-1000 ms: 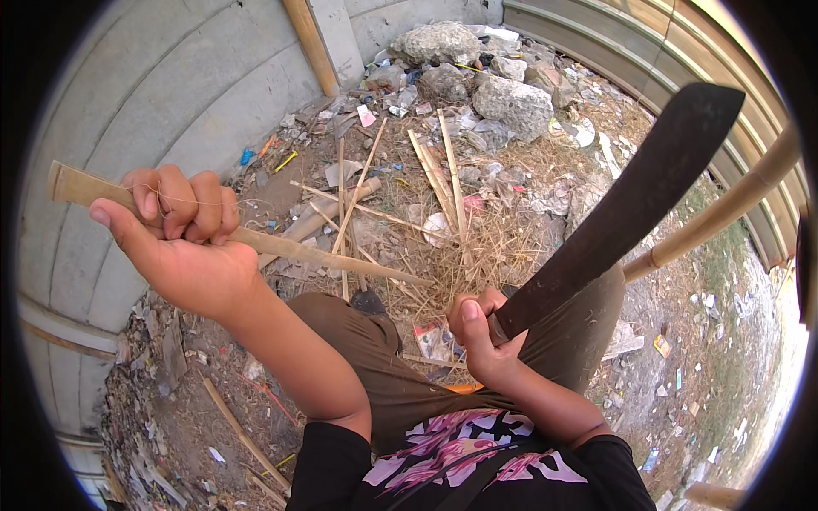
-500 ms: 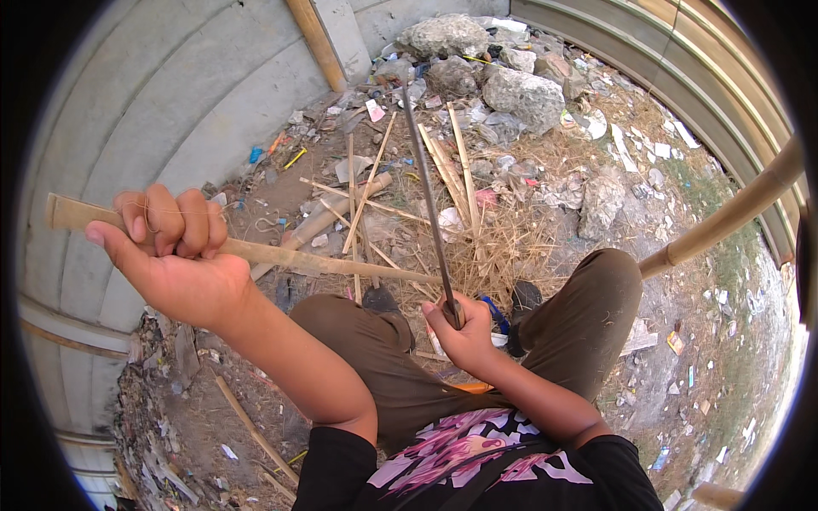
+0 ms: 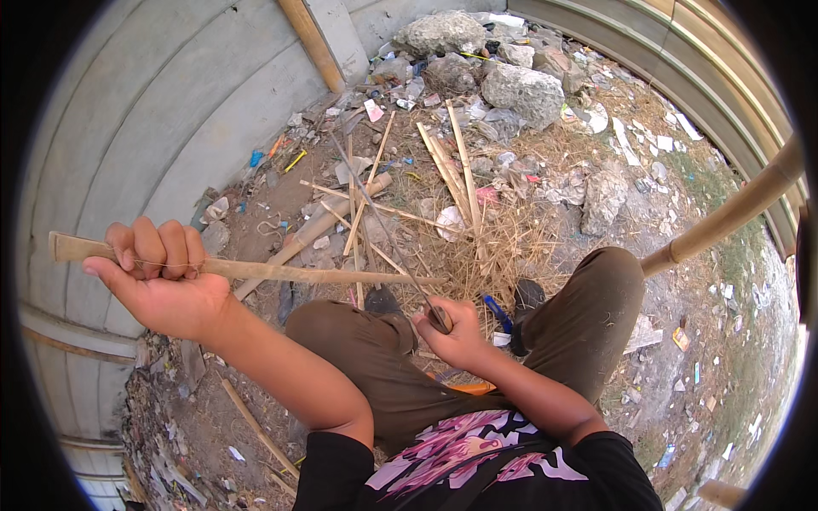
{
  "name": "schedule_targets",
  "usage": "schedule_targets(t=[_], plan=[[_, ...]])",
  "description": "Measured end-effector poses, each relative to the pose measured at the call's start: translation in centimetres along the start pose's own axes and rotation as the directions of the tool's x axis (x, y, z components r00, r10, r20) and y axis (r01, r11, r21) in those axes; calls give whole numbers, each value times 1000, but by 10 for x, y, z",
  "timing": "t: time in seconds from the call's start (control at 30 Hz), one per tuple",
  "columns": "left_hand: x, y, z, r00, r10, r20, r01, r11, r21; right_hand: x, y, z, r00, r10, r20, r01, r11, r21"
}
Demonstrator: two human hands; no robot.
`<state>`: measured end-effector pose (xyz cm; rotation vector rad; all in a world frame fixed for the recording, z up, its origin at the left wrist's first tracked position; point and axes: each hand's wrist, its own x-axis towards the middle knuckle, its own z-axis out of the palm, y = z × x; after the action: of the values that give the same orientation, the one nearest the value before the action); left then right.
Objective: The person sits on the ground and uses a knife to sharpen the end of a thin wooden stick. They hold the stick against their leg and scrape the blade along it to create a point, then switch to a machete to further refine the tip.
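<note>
My left hand (image 3: pixel 170 277) is closed around the thick end of a split bamboo strip (image 3: pixel 315 273), which reaches across to the right in front of my knees. In my right hand (image 3: pixel 458 339) is the wooden handle (image 3: pixel 440 320) of a long knife. Its thin dark blade points away and to the left, crossing over the strip near the strip's far end; whether the two touch I cannot tell. Below the blade, several cut bamboo strips (image 3: pixel 456 166) and a thicker bamboo length (image 3: pixel 319 234) lie on the ground by a heap of shavings (image 3: pixel 494 260).
Large rocks (image 3: pixel 521 92) and litter lie at the back. A grey panel wall (image 3: pixel 170 94) stands at left, and a bamboo pole (image 3: pixel 724 213) slants in from the right. A blue object (image 3: pixel 497 313) lies beside my right shoe (image 3: pixel 528 296).
The knife blade has swung from nearly straight ahead over to the left, with my right hand shifting slightly left. My left hand and the bamboo strip have moved a little left and nearer.
</note>
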<state>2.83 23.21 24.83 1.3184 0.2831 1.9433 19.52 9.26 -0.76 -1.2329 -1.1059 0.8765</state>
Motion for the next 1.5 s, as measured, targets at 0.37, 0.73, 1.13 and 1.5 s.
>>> schedule_targets(t=[0.37, 0.73, 1.13, 1.5], plan=[[1, 4, -15, 994, -30, 102, 44, 990, -132, -3, 52, 4, 886, 464, 11, -449, 862, -235], [4, 7, -24, 960, 8, 280, 87, 942, -325, -15, 91, 16, 852, 521, 50, -517, 853, -72], [1, 3, -8, 913, 22, 408, 145, 916, -375, -20, 105, 19, 837, 547, 22, -547, 834, 69], [-3, 5, 12, 893, 30, 448, 152, 919, -365, -19, 142, 19, 737, 675, -4, -674, 736, 60]])
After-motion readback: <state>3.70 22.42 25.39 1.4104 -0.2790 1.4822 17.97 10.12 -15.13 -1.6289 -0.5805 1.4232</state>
